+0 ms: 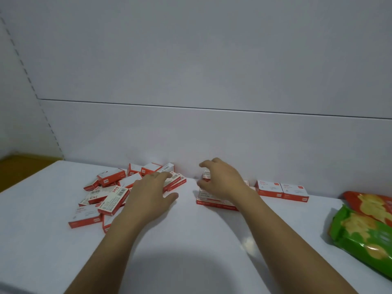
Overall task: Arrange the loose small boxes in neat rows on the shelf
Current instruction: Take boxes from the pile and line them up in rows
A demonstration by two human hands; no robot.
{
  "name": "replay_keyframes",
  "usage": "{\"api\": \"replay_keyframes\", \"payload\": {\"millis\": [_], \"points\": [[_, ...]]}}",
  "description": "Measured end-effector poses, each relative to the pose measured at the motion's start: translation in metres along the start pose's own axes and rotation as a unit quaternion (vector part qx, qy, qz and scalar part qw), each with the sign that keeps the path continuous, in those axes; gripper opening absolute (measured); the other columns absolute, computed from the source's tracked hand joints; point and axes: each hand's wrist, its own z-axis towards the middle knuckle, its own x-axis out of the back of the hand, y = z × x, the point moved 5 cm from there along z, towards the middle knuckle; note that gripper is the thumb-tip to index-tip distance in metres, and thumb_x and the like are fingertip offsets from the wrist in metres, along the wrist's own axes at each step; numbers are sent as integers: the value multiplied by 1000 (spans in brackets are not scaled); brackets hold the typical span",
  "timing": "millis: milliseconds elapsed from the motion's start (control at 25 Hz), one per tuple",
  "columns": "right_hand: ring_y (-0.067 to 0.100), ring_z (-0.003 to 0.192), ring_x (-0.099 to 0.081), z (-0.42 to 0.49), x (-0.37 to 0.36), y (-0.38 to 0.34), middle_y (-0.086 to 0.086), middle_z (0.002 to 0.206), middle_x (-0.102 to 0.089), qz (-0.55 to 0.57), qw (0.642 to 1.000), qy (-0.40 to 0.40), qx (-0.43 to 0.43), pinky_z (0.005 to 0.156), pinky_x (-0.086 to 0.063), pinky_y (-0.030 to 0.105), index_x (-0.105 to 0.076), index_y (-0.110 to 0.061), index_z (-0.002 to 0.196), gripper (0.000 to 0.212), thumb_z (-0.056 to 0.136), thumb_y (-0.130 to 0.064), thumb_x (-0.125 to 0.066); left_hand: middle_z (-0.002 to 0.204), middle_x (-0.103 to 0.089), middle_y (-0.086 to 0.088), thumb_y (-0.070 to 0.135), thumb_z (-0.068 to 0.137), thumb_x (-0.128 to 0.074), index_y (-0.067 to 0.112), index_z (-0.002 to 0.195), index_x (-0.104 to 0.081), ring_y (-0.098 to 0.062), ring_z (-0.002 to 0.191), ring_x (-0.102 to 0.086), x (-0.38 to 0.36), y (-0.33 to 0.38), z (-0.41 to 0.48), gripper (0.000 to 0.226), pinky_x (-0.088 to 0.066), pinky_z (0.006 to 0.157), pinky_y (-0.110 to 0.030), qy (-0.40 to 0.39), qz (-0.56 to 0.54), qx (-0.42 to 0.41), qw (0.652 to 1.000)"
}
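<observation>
A loose heap of small red-and-white boxes (pixel 110 196) lies on the white shelf (pixel 63 251), left of centre. My left hand (pixel 150 196) reaches over the heap's right side, fingers stretched onto a box near the back wall, thumb spread. Several boxes (pixel 209 199) lie flat in a neat group right of centre. My right hand (pixel 220 181) hovers over that group with relaxed, slightly curled fingers, hiding most of it; it holds nothing I can see. Two more boxes (pixel 282 188) stand side by side against the back wall to the right.
A green snack bag (pixel 360 236) and a red snack bag (pixel 371 203) lie at the shelf's right end. The white back wall (pixel 191 134) rises right behind the boxes. A slotted upright (pixel 31 85) bounds the shelf on the left.
</observation>
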Motion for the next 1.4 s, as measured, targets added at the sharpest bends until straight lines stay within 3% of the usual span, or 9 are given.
{"api": "replay_keyframes", "payload": {"millis": [280,440,600,800,1080,1200,1320,1400], "points": [[25,114,-52,6,-54,-80,4,125,-53,11,988,-93,124,88,-45,36,-49,-25,130,58,78,-43,-65,131,-52,2,52,77,-63,30,129,-46,-21,120,-43,27,-54,-50,59,-31,96,-42,81,57,78,992],[24,103,-56,10,-77,-109,2,113,-56,24,985,-82,148,73,-42,34,-55,-25,108,44,73,-49,-64,133,-51,6,56,75,-61,30,131,-43,-18,122,-42,37,-69,-65,64,-28,98,-41,91,86,92,988],[23,94,-58,16,-82,-115,0,105,-61,40,990,-35,133,66,-36,31,-46,-28,95,36,74,-50,-66,137,-48,7,57,74,-62,31,135,-38,-17,126,-40,37,-74,-70,70,-25,102,-41,88,93,107,986],[17,83,-54,20,-80,-112,-4,99,-63,75,990,-63,106,63,-39,31,-44,-27,95,44,69,-48,-74,137,-47,7,56,76,-61,31,134,-38,-17,126,-38,36,-69,-67,67,-23,103,-41,71,87,95,989],[7,75,-57,-1,-53,-70,-13,86,-59,218,974,-57,28,57,-41,21,-51,-30,90,43,62,-44,-80,139,-44,8,51,78,-61,34,136,-35,-17,128,-33,27,-38,-49,66,-19,103,-42,43,60,34,997],[-1,59,-56,-15,-26,-36,-11,80,-64,323,945,-38,-20,49,-42,14,-58,-27,91,38,64,-38,-83,141,-40,8,49,78,-62,34,137,-33,-17,130,-29,19,-5,-34,67,-18,102,-40,26,33,-20,999],[13,76,-66,-34,0,-4,4,92,-72,434,898,-37,-52,70,-56,29,-63,-16,94,32,71,-29,-80,144,-36,8,51,79,-62,33,138,-30,-15,132,-26,9,35,-17,70,-16,104,-38,18,-3,-84,996],[22,80,-70,-48,17,18,9,90,-74,495,865,-35,-70,71,-57,30,-63,-10,91,28,74,-26,-78,143,-37,9,52,78,-62,32,140,-27,-15,131,-27,1,66,-5,74,-16,106,-40,9,-37,-130,991]]}}
